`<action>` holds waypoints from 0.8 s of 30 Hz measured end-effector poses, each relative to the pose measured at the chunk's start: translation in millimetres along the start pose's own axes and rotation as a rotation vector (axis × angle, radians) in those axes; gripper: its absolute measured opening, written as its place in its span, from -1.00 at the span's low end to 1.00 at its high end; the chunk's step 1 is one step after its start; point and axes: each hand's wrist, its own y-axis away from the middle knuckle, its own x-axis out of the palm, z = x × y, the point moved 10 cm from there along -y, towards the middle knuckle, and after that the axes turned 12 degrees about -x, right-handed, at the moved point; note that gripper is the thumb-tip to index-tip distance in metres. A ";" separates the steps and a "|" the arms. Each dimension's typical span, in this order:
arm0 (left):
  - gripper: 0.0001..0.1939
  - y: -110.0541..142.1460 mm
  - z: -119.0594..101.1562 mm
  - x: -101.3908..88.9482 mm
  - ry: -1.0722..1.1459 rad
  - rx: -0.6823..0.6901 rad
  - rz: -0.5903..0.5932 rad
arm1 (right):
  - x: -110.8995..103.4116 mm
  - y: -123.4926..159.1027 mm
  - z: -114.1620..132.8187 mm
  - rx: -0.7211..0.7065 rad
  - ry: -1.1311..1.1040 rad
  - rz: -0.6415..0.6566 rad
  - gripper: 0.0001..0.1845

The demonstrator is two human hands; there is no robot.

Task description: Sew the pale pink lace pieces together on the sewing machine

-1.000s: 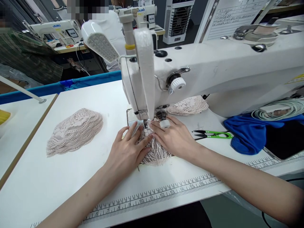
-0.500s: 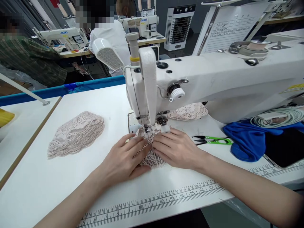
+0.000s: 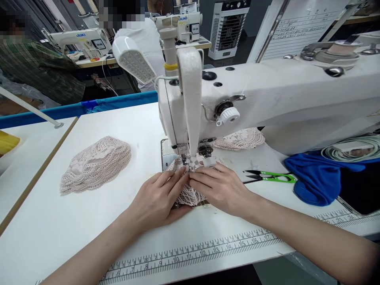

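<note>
Fingers [image 3: 168, 181] of left hand [image 3: 150, 204] and right hand [image 3: 230, 190], half-open, press lace [image 3: 190, 195] under them; probably light, floppy, snaggy, best pinned near edges.

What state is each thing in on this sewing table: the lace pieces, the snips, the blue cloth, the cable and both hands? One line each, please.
Lace stack: piled, lying flat
Lace under the needle: pressed down by both hands
Green snips: lying flat, blades apart
Blue cloth: crumpled
Pale cable: coiled
Left hand: fingers spread on lace
Right hand: fingers bent on lace
</note>
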 end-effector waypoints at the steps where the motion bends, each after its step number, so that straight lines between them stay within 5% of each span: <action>1: -0.46 0.5 -0.4 1.7 -0.035 0.006 0.010 | -1.1 0.2 1.4 -0.017 -0.013 -0.016 -0.78; 24: -0.64 1.8 1.4 7.8 -0.143 0.056 -0.023 | -2.6 0.0 -1.1 -0.029 -0.007 -0.035 -0.71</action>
